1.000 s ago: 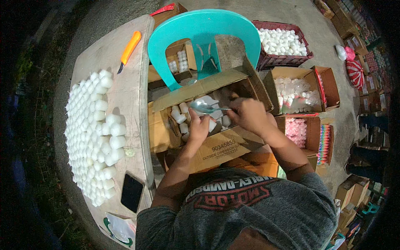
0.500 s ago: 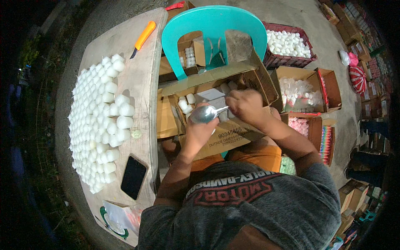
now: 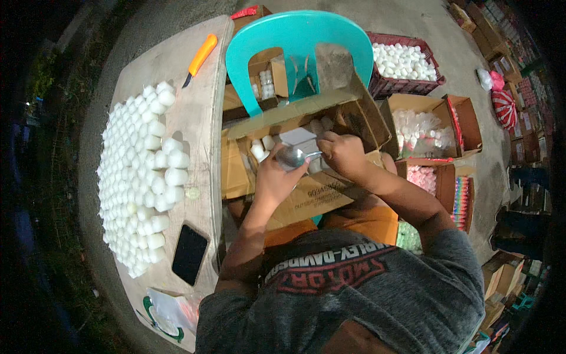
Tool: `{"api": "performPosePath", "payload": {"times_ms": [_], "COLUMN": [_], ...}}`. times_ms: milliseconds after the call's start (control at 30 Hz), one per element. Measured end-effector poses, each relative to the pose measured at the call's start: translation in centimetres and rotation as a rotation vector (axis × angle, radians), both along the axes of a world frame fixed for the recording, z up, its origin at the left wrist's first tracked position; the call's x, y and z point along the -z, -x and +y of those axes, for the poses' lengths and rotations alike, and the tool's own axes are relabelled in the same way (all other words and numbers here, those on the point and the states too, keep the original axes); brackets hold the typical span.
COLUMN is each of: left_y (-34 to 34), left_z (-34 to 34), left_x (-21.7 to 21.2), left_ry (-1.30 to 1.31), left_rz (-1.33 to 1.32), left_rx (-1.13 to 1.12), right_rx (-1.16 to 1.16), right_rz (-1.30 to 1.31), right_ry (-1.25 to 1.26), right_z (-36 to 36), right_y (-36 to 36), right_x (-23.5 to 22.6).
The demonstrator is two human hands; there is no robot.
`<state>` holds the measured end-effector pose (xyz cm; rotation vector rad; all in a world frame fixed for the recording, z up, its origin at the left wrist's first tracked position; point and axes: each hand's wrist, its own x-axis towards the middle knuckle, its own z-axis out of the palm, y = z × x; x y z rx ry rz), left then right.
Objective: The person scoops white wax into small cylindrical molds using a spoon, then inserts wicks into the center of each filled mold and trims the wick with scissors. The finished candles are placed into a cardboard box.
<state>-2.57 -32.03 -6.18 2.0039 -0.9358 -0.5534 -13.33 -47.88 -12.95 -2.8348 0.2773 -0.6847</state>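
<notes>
Over an open cardboard box (image 3: 323, 197) on my lap, my left hand (image 3: 272, 182) is closed round a shiny silver rounded piece (image 3: 289, 156) with a narrow stem, spoon-like in outline. Its exact kind cannot be made out. My right hand (image 3: 345, 154) pinches the end of that stem, fingers pressed together. Inside the box, short white cylinders (image 3: 259, 148) lie beside the left hand. A flat pale grey-white block (image 3: 296, 135) sits just beyond the silver piece. Both hands hide part of the contents.
The table (image 3: 203, 127) at left bears many white cylinders (image 3: 138, 171), an orange cutter knife (image 3: 201, 58) and a phone (image 3: 190, 255). A teal plastic chair (image 3: 300, 20) stands behind the box. At right are a maroon crate (image 3: 407, 85) of white pieces and a carton of plastic packets (image 3: 418, 127).
My right hand has come slightly down and left, and its fingers look tighter on the stem. The silver piece has shifted a little up inside my left hand.
</notes>
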Motion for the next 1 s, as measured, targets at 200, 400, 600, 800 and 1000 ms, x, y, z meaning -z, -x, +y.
{"api": "performPosePath", "payload": {"times_ms": [200, 400, 600, 800, 1000], "left_y": [-3.1, -5.9, -8.4, -6.5, -6.0], "left_z": [-4.7, -10.5, -14.1, -16.9, -14.9], "left_x": [7.0, 17.2, 30.1, 30.4, 27.6], "left_ry": [0.007, 0.038, -0.295, -0.487, -0.581], "left_rz": [-0.006, 0.387, 0.003, -0.165, -0.331], "left_rx": [0.004, 0.306, 0.139, -0.009, 0.406], "right_rx": [0.340, 0.289, 0.335, 0.287, 0.383], "right_rz": [-0.308, -0.302, -0.331, -0.266, -0.052], "right_ry": [-0.616, -0.629, -0.740, -0.730, -0.790], "right_z": [-4.6, -6.1, -6.4, -7.1, -7.4], "right_y": [0.4, 3.7, 4.1, 6.0, 6.7], "right_x": [-3.0, -2.2, -1.9, -1.1, -0.2]}}
